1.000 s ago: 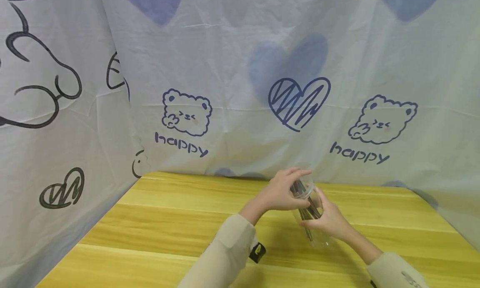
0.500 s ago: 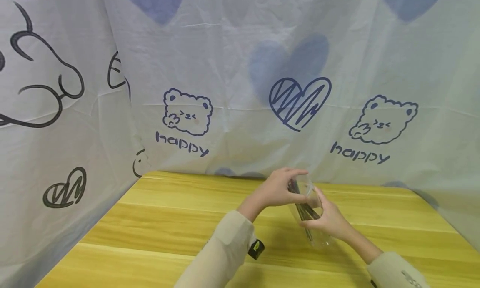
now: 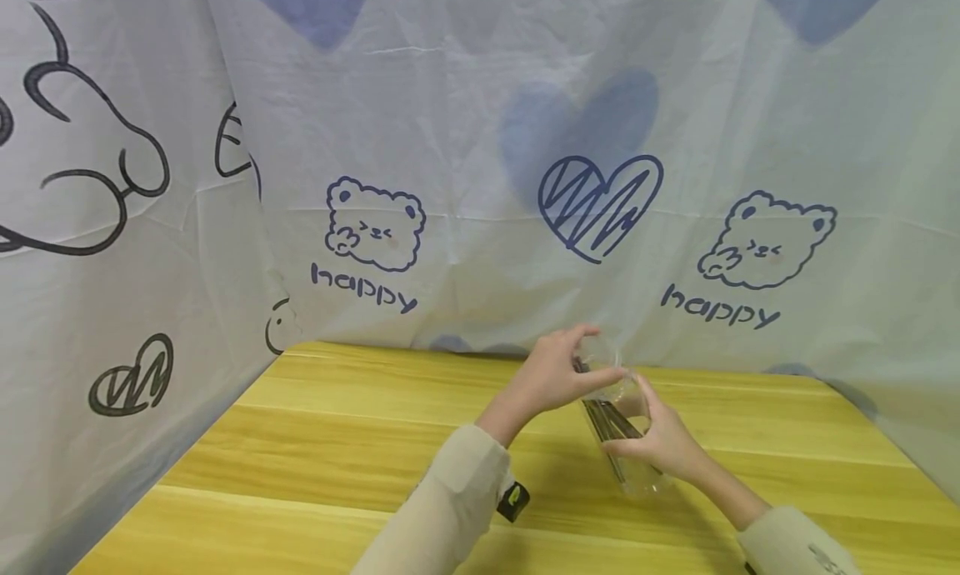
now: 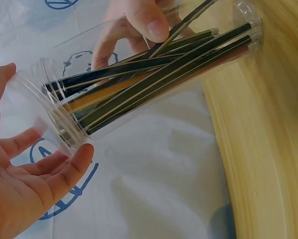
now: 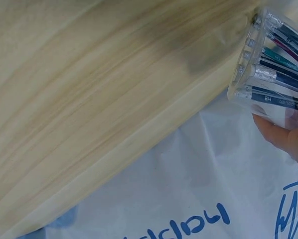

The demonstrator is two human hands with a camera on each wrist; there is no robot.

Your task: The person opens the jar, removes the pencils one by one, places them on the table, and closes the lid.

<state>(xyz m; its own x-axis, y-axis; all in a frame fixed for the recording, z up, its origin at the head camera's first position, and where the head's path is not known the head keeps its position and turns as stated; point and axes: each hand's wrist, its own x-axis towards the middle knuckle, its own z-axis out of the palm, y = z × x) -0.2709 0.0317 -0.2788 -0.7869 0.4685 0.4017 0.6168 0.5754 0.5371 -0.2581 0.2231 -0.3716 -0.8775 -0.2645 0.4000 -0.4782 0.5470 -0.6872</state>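
Observation:
A clear plastic jar (image 3: 641, 482) leans at a slant over the table, full of pencils (image 4: 164, 82). My right hand (image 3: 663, 442) grips the jar around its middle, thumb on the near side. At the upper end, my left hand (image 3: 543, 375) holds the clear round lid (image 4: 52, 117) between thumb and fingers, right at the jar's mouth. Mostly dark pencils, with a yellowish one among them, lie slanted inside the jar in the left wrist view. Their eraser ends rest near the jar's bottom (image 5: 238, 74) in the right wrist view, where "HB" is printed on one pencil.
The yellow wood-grain table (image 3: 315, 458) spreads beneath both hands. Behind it hangs a white cloth (image 3: 465, 142) with blue hearts and bear drawings, and another cloth (image 3: 187, 267) with black line drawings closes the left side. A black strap piece (image 3: 513, 501) shows at the left sleeve.
My left hand has turned and shifted slightly up and left at the jar's top, its thumb rising. The pencils show lower in the jar. My right hand stays almost still.

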